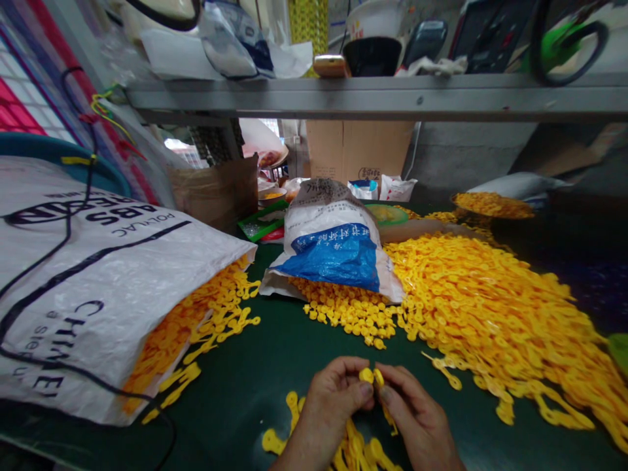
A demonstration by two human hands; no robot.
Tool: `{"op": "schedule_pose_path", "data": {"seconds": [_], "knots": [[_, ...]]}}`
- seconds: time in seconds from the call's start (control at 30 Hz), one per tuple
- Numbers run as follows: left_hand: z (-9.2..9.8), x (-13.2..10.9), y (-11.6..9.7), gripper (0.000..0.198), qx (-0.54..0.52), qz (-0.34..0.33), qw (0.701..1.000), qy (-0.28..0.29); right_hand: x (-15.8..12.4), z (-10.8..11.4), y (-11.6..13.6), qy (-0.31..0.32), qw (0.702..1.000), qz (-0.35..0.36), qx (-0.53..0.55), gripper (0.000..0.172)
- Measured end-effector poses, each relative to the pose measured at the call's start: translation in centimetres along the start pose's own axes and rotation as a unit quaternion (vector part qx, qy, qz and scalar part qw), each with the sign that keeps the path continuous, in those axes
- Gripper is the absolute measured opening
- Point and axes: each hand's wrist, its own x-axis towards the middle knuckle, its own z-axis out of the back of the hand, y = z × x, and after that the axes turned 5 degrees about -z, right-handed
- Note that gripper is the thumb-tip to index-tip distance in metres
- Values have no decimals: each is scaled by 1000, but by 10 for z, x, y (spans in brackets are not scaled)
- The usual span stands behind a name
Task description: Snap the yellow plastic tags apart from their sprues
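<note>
My left hand point(330, 405) pinches a small yellow round plastic piece point(366, 375) between thumb and forefinger. Close beside it, my right hand point(418, 411) grips a longer yellow plastic strip point(379, 377) whose round end points up and whose tail shows below the fingers. The two pieces nearly meet; whether they touch, I cannot tell. Under my hands lies a small heap of yellow strips point(360, 451) with round ends. Just beyond, little yellow round pieces point(360, 317) spill from a white and blue sack point(333, 252).
A large pile of yellow strips point(490, 307) covers the right of the dark green table point(230, 386). At left, a white printed sack point(98, 281) lies open with yellow parts inside, a black cable point(69, 229) across it. A grey shelf beam point(373, 98) spans above.
</note>
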Motion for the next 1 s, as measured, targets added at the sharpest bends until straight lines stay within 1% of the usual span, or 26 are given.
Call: {"op": "schedule_pose_path", "data": {"seconds": [0.1, 0.3, 0.5, 0.57, 0.63, 0.73, 0.83, 0.93, 1.0], "knots": [[1, -1, 1, 36, 0, 2, 1000, -1, -1, 0, -1, 6, 1000, 11, -5, 23], [-1, -1, 1, 34, 1, -4, 1000, -3, -1, 0, -3, 1, 1000, 11, -18, 23], [-1, -1, 1, 35, 8, 13, 1000, -17, -2, 0, -1, -2, 999, 29, -27, 22], [0, -3, 1, 31, 30, -1, 999, -17, -3, -1, 0, 4, 999, 26, -23, 21], [0, -4, 0, 24, 76, -35, 996, -14, -4, -2, 2, 14, 999, 19, -22, 23], [-4, -7, -7, 17, 182, -87, 979, -9, -7, -3, 2, 18, 999, 17, -34, 26], [-10, -10, -18, 18, 279, -109, 954, 0, -10, -4, -2, 7, 997, 40, -63, 29], [-14, -12, -29, 22, 357, -123, 925, 35, -13, -4, -5, 3, 992, 77, -96, 31], [-15, -12, -34, 26, 400, -132, 905, 60, -14, -3, -5, 3, 990, 83, -111, 31]]}}
